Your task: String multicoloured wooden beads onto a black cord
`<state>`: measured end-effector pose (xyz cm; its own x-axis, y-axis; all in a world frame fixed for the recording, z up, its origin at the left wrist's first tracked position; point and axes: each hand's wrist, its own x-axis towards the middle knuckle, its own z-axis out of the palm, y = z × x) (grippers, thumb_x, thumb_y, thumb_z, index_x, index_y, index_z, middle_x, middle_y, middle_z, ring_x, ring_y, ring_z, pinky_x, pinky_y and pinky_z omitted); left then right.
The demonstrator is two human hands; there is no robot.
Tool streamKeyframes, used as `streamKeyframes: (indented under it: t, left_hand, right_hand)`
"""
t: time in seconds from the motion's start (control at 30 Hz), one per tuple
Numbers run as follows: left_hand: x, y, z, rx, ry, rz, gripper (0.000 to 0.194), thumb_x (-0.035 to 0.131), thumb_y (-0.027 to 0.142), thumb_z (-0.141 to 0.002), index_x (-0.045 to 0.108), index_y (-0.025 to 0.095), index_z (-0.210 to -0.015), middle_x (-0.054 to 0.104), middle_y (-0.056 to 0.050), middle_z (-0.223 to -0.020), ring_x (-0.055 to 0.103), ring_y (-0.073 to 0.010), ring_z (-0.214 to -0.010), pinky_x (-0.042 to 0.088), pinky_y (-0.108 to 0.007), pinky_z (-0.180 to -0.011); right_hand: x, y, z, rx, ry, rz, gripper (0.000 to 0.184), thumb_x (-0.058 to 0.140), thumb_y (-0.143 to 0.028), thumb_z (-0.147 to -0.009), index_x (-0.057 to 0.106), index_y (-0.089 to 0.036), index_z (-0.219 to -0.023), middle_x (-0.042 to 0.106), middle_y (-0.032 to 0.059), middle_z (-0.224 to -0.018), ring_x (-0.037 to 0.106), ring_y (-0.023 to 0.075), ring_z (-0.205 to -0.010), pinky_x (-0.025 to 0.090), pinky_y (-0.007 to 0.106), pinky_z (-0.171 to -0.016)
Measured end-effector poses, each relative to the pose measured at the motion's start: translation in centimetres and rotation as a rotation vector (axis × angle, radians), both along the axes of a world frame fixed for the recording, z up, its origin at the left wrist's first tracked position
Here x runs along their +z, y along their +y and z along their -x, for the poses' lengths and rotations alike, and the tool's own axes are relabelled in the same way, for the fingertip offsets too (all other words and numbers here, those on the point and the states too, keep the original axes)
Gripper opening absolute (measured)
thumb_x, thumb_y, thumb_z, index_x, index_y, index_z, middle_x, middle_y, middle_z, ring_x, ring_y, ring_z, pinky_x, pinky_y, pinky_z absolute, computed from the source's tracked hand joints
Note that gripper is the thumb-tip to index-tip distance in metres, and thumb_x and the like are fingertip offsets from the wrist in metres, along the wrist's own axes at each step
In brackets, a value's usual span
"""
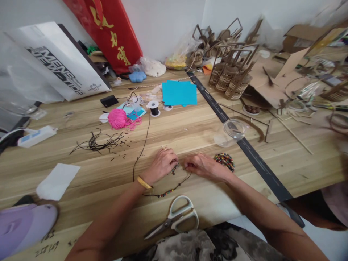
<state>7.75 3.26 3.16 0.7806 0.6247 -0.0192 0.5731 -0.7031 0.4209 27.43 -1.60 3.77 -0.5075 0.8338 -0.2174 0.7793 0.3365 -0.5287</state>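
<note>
My left hand (pixel 164 164), a yellow band at its wrist, pinches a small cluster of dark beads (pixel 174 169) just above the table. Across a narrow gap, my right hand (pixel 202 166) has thumb and forefinger closed on a thin black cord (pixel 187 177). That cord curves down toward me and carries a short row of colored beads (pixel 166 193). Beside my right wrist lies a coil of multicolored beads (pixel 225 161). White-handled scissors (pixel 181 216) rest between my forearms. A black cord spool (pixel 154 109) stands farther back, its line trailing toward my left hand.
Pink yarn (pixel 117 119) and cut black cords (pixel 99 141) lie at left. Blue paper sheets (pixel 179 93) sit at the back. A clear round container (pixel 234 129) stands at right, before small bamboo baskets (pixel 231 81). Another person's arm (pixel 339 123) shows at the right edge.
</note>
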Motion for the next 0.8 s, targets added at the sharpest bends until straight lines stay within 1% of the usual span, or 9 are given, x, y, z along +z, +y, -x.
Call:
streamKeyframes:
  t: [0.13, 0.23, 0.4, 0.53, 0.6, 0.67, 0.73, 0.8]
  left_hand:
    - [-0.1, -0.3, -0.1, -0.066, 0.037, 0.009, 0.012, 0.058, 0.021, -0.086, 0.068, 0.016, -0.082, 0.062, -0.005, -0.083, 0.054, -0.0198, -0.087, 0.038, -0.032, -0.081]
    - [-0.6, -0.5, -0.1, -0.097, 0.045, -0.027, 0.010, 0.058, 0.021, -0.085, 0.067, 0.016, -0.083, 0.060, -0.005, -0.083, 0.054, -0.0200, -0.087, 0.037, -0.033, -0.081]
    - [-1.6, -0.6, -0.1, -0.108, 0.046, -0.096, 0.011, 0.056, 0.022, -0.086, 0.065, 0.016, -0.082, 0.059, -0.006, -0.082, 0.053, -0.0210, -0.087, 0.037, -0.035, -0.083]
    - [-1.6, -0.7, -0.3, -0.102, 0.012, -0.095, 0.010, 0.057, 0.021, -0.085, 0.065, 0.016, -0.081, 0.060, -0.006, -0.081, 0.053, -0.0215, -0.087, 0.037, -0.035, -0.083]
    - [-1.3, -0.7, -0.3, -0.081, -0.028, -0.080, 0.010, 0.058, 0.019, -0.084, 0.065, 0.016, -0.079, 0.060, -0.005, -0.080, 0.053, -0.0209, -0.086, 0.038, -0.035, -0.082]
    - [-0.7, -0.7, -0.2, -0.033, -0.095, -0.030, 0.010, 0.059, 0.017, -0.083, 0.066, 0.016, -0.077, 0.062, -0.005, -0.078, 0.054, -0.0197, -0.083, 0.040, -0.033, -0.081]
    - [-0.1, -0.9, 0.3, 0.055, -0.195, 0.062, 0.010, 0.060, 0.015, -0.082, 0.067, 0.015, -0.075, 0.064, -0.004, -0.075, 0.056, -0.0177, -0.078, 0.042, -0.031, -0.078]
    - [0.2, -1.3, 1.0, 0.185, -0.318, 0.183, 0.008, 0.062, 0.015, -0.080, 0.068, 0.016, -0.074, 0.065, -0.003, -0.072, 0.057, -0.0156, -0.073, 0.043, -0.027, -0.071]
  right_hand:
    - [-0.4, 0.1, -0.1, -0.001, 0.021, -0.001, 0.012, 0.053, -0.013, -0.086, 0.063, -0.018, -0.084, 0.064, 0.0014, -0.073, 0.055, 0.0137, -0.068, 0.026, 0.022, -0.060]
    - [-0.6, 0.1, -0.2, 0.004, 0.038, -0.008, 0.011, 0.054, -0.012, -0.084, 0.063, -0.018, -0.083, 0.063, 0.0008, -0.072, 0.054, 0.0134, -0.067, 0.026, 0.022, -0.059]
    - [-0.8, 0.2, -0.2, 0.014, 0.077, -0.020, 0.013, 0.053, -0.012, -0.084, 0.064, -0.018, -0.085, 0.063, 0.0010, -0.072, 0.053, 0.0132, -0.064, 0.027, 0.023, -0.059]
    - [-1.2, 0.3, -0.4, 0.015, 0.124, -0.019, 0.013, 0.054, -0.012, -0.083, 0.065, -0.018, -0.085, 0.063, 0.0011, -0.073, 0.053, 0.0134, -0.066, 0.030, 0.022, -0.061]
    - [-1.3, 0.3, -0.5, 0.019, 0.163, -0.011, 0.012, 0.054, -0.013, -0.083, 0.065, -0.017, -0.086, 0.063, 0.0008, -0.073, 0.053, 0.0128, -0.065, 0.031, 0.022, -0.061]
    - [-1.2, 0.3, -0.5, 0.014, 0.215, 0.001, 0.012, 0.053, -0.014, -0.084, 0.064, -0.016, -0.085, 0.062, 0.0005, -0.074, 0.051, 0.0119, -0.064, 0.032, 0.021, -0.061]
    - [-1.0, 0.2, -0.4, -0.014, 0.280, 0.020, 0.011, 0.052, -0.016, -0.086, 0.063, -0.015, -0.084, 0.060, -0.0002, -0.073, 0.050, 0.0110, -0.063, 0.033, 0.021, -0.060]
    - [-0.8, 0.1, -0.1, -0.055, 0.359, 0.054, 0.012, 0.051, -0.018, -0.086, 0.062, -0.014, -0.083, 0.057, -0.0012, -0.071, 0.048, 0.0104, -0.063, 0.034, 0.020, -0.059]
